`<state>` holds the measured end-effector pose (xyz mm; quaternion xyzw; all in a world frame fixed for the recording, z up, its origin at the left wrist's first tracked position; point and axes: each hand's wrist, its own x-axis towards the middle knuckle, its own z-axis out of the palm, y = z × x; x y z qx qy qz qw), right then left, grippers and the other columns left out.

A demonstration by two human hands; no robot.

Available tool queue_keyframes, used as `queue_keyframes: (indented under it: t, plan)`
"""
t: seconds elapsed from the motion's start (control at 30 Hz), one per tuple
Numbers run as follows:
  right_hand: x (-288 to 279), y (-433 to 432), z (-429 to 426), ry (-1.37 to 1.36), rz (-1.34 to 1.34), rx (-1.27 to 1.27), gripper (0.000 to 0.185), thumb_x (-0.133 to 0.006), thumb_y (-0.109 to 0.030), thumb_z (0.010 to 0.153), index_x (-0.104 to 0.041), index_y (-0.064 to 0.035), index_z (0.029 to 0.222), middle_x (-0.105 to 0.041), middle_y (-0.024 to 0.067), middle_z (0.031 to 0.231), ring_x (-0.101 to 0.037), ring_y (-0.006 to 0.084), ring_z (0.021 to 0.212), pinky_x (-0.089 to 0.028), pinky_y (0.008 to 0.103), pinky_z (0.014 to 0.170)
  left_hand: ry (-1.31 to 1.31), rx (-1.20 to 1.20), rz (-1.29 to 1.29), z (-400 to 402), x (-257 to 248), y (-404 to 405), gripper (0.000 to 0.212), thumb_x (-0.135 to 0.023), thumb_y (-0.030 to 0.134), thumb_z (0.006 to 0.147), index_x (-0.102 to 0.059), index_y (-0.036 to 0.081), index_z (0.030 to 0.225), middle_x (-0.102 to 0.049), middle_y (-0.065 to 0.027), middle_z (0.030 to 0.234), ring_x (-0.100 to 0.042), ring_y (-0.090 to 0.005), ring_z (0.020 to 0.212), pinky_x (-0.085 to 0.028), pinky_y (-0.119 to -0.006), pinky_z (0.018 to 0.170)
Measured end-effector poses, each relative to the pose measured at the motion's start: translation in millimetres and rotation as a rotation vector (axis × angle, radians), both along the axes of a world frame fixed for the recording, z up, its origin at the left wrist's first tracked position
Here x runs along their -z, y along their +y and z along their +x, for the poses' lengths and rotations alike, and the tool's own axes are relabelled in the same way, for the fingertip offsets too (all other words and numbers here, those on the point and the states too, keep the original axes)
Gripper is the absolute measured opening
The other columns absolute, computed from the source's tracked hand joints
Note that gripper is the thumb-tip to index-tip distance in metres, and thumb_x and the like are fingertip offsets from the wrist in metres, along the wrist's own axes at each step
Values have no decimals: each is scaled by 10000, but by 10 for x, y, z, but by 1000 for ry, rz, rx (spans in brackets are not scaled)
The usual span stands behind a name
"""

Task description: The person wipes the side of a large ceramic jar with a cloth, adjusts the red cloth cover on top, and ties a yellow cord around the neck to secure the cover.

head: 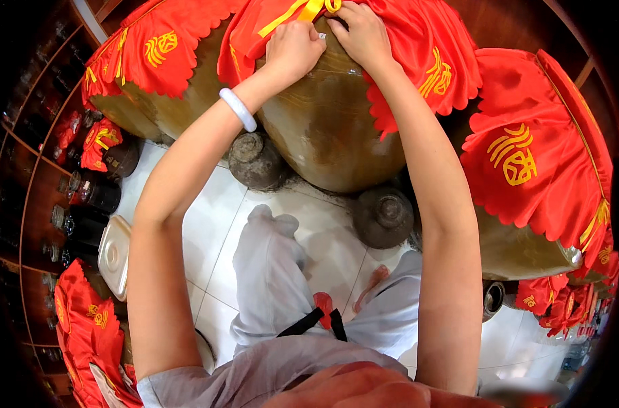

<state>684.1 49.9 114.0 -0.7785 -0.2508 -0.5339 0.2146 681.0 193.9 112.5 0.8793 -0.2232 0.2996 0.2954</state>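
Before me stands a large brown glazed jar (335,117), partly draped with a red satin cloth cover (416,61) bearing yellow characters. A yellow ribbon (289,16) is tied in a bow near the top edge of the view. My left hand (295,50), a pale bangle (238,109) on its forearm, is curled at the jar's upper part, against the cover and just below the ribbon. My right hand (361,35) is bent over the cover's edge beside the bow, its thumb near the jar. Curled fingers hide what either hand may grip. A small white piece (321,36) shows beside the left hand.
Similar jars under red covers stand left (156,56) and right (518,153). Two small dark pots (256,160) (383,217) sit on the white tiled floor (212,219) at the jar's foot. Glass jars of dark liquid (95,191) and a pale plastic lid (114,257) line the left.
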Motion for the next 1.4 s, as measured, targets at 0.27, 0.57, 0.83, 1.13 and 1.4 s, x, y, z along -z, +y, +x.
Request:
queue_keyframes:
  t: [0.27, 0.57, 0.83, 1.13, 1.4]
  plan:
    - [6, 13, 28, -21, 15, -5, 106, -575, -101, 707, -593, -30, 785, -569, 112, 837, -538, 289, 801, -456, 379, 720, -22, 7, 7, 2, 12, -17, 161, -611, 169, 693, -604, 11, 670, -603, -141, 628, -598, -268, 617, -464, -367, 604]
    - [33, -8, 101, -3, 68, -27, 129, -543, -119, 763, -596, -5, 790, -584, 134, 833, -547, 298, 799, -452, 378, 719, -73, 8, 10, 90, -29, 44, 233, -631, 223, 731, -606, -4, 687, -591, -143, 601, -593, -260, 577, -461, -359, 578]
    - [33, -117, 160, 173, 412, -230, 152, -541, -134, 805, -606, 3, 806, -609, 132, 748, -596, 224, 711, -458, 303, 656, -115, 108, 17, -200, 190, -30, 210, -639, 194, 723, -585, -1, 668, -588, -148, 629, -590, -294, 642, -451, -379, 609]
    - [27, -125, 187, 184, 447, -273, 147, -534, -118, 810, -604, 11, 811, -616, 117, 748, -597, 189, 715, -456, 285, 665, -177, -61, 28, 291, -180, -399, 269, -535, 229, 765, -592, -32, 792, -588, -246, 778, -574, -397, 750, -459, -464, 649]
    - [14, -145, 140, 184, 482, -309, 137, -545, -113, 807, -600, 13, 812, -611, 107, 754, -586, 171, 713, -450, 277, 651, -325, 143, 66, -172, 198, -261, 144, -591, 156, 746, -551, 28, 693, -570, -138, 713, -568, -340, 676, -449, -435, 592]
